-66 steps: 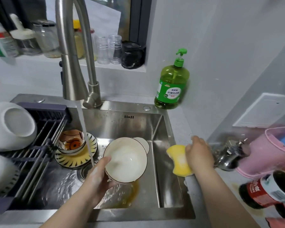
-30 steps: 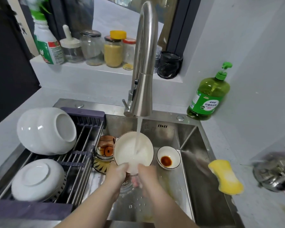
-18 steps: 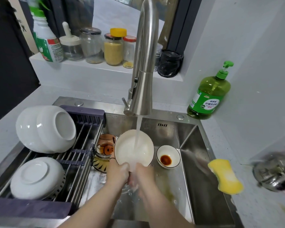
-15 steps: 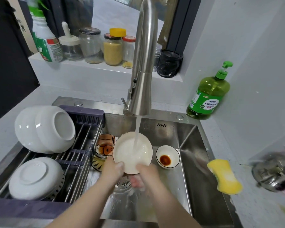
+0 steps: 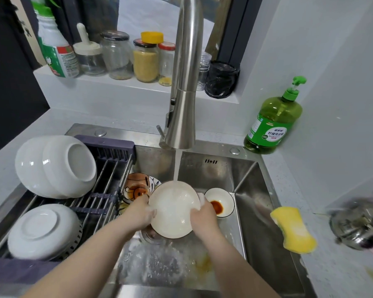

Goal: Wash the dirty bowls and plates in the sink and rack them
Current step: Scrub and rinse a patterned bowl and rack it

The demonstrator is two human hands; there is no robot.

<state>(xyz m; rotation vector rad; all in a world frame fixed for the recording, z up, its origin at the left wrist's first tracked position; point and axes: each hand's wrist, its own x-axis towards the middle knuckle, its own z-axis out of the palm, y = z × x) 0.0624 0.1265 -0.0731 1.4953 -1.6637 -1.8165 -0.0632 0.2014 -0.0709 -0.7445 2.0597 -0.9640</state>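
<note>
A cream bowl (image 5: 172,211) sits tilted under the running tap (image 5: 184,93), water falling into it. My left hand (image 5: 141,211) grips its left rim and my right hand (image 5: 200,214) grips its right rim. Behind the right hand stands a small white dish (image 5: 222,201) with brown sauce. An orange patterned bowl (image 5: 136,188) rests on a patterned plate at the left of the steel sink (image 5: 252,190). Over the sink's left side, the rack (image 5: 108,168) holds white bowls (image 5: 56,166), upturned, and another white bowl (image 5: 43,231) nearer me.
A yellow sponge (image 5: 293,230) lies on the counter right of the sink. A green detergent bottle (image 5: 271,123) stands at the back right. Jars (image 5: 145,59) line the sill behind the tap. A metal kettle (image 5: 357,224) sits at the far right.
My right hand left the sponge on the counter and joined the bowl. Both hands have turned the bowl under the stream, and the right hand moved up from below onto its right rim.
</note>
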